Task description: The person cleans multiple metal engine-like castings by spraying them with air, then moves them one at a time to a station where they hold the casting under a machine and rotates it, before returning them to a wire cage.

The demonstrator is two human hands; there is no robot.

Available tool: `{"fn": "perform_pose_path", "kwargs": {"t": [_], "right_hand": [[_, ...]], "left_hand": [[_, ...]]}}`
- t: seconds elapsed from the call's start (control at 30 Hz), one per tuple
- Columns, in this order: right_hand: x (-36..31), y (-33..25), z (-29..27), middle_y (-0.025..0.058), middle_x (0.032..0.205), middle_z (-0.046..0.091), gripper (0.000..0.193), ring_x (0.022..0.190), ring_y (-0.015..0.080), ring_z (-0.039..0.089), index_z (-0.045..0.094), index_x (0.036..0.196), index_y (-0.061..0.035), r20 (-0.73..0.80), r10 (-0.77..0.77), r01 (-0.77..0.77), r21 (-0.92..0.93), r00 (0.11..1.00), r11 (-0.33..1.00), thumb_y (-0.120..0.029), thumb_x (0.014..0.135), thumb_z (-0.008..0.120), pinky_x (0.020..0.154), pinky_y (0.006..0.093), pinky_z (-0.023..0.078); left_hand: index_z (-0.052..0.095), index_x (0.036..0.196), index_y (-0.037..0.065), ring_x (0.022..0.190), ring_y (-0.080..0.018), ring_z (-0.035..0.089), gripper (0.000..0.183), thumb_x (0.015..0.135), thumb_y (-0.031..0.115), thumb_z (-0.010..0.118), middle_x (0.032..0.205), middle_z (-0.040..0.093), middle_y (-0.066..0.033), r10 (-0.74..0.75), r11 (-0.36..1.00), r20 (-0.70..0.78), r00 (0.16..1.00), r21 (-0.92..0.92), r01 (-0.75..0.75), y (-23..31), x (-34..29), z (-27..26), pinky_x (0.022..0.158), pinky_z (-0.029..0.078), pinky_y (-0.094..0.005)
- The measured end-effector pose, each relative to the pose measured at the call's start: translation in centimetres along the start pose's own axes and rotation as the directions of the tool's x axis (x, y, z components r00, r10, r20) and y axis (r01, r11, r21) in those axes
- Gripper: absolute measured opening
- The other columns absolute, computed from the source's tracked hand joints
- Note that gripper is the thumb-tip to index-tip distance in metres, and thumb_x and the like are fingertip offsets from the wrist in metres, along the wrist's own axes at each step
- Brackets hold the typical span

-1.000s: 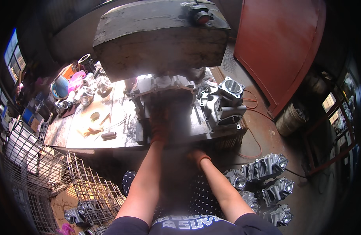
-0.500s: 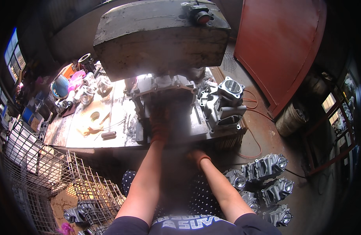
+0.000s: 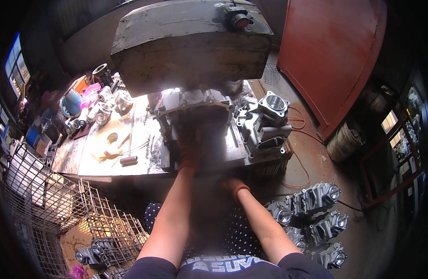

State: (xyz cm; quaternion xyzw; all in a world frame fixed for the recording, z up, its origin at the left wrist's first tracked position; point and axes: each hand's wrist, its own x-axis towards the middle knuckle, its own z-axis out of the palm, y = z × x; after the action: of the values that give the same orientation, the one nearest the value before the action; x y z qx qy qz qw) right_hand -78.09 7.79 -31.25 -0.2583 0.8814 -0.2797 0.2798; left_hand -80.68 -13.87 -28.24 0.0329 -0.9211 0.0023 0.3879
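A silver metal engine casting (image 3: pixel 195 103) stands on the worktable in front of me, below a big dirty box-shaped housing. My left hand (image 3: pixel 190 148), in a reddish-orange glove, reaches into the dark hollow of the casting; its fingers are lost in shadow and blur. Lower down, by the table's front edge, is my right hand (image 3: pixel 233 185) in a similar glove. Its fingers fade into a dark smudge over the middle of the view, so what it touches is hidden. More silver castings (image 3: pixel 267 123) are stacked to the right of the first.
The box-shaped housing (image 3: pixel 190 56) overhangs the worktable (image 3: pixel 149 144). A hammer (image 3: pixel 129 161) lies on the left part, with small metal parts behind. Wire baskets (image 3: pixel 42 195) stand at lower left. Several castings (image 3: pixel 316 197) sit on the floor at right, near an orange hose (image 3: pixel 303 173).
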Motion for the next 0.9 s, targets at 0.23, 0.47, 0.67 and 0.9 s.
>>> {"fn": "perform_pose_path", "kwargs": {"t": [0.23,0.47,0.67,0.9], "right_hand": [[-2.7,-4.0,-1.0,0.0176,0.086,0.061,0.041,0.086,0.0271,0.06,0.059,0.1,0.0032,-0.715,-0.442,0.577,-0.067,0.542,0.814,-0.031,0.078,0.062,0.079,0.0338,0.048],[3.9,-3.3,-5.9,0.0126,0.076,0.054,0.04,0.068,0.0224,0.055,0.054,0.095,0.004,-0.84,-0.507,0.145,-0.487,0.195,0.861,-0.033,0.08,0.057,0.062,0.0317,0.044],[11.1,-1.6,-4.3,0.0212,0.108,0.055,0.052,0.093,0.0312,0.057,0.047,0.118,0.003,-0.774,-0.522,-0.277,-0.622,0.359,0.732,-0.032,0.081,0.053,0.081,0.0367,0.046],[9.1,-3.8,-5.7,0.0174,0.087,0.059,0.033,0.08,0.0342,0.057,0.055,0.104,-0.0044,-0.904,-0.155,0.188,-0.085,0.398,0.978,-0.022,0.077,0.058,0.072,0.0404,0.047]], "left_hand": [[0.045,0.126,0.006,0.118,-0.0281,0.043,0.066,0.071,0.036,0.066,0.123,0.049,-0.0146,-0.017,1.0,0.021,1.0,0.024,0.016,-0.2,0.2,-0.8,0.108,0.022,-0.0436],[0.043,0.128,0.004,0.117,-0.0274,0.044,0.07,0.071,0.036,0.066,0.124,0.048,-0.0153,0.077,0.933,0.06,0.995,0.347,-0.093,0.0,0.2,0.6,0.108,0.022,-0.0432],[0.043,0.127,0.003,0.116,-0.0295,0.045,0.067,0.071,0.031,0.066,0.123,0.049,-0.0157,-0.023,0.985,0.016,1.0,0.171,0.02,-1.4,-1.0,3.9,0.107,0.025,-0.0433],[0.049,0.12,-0.002,0.105,-0.0352,0.052,0.055,0.077,0.03,0.063,0.112,0.055,-0.0187,-0.25,0.946,-0.367,0.896,-0.288,0.146,1.0,2.4,-10.7,0.093,0.04,-0.0431]]}}
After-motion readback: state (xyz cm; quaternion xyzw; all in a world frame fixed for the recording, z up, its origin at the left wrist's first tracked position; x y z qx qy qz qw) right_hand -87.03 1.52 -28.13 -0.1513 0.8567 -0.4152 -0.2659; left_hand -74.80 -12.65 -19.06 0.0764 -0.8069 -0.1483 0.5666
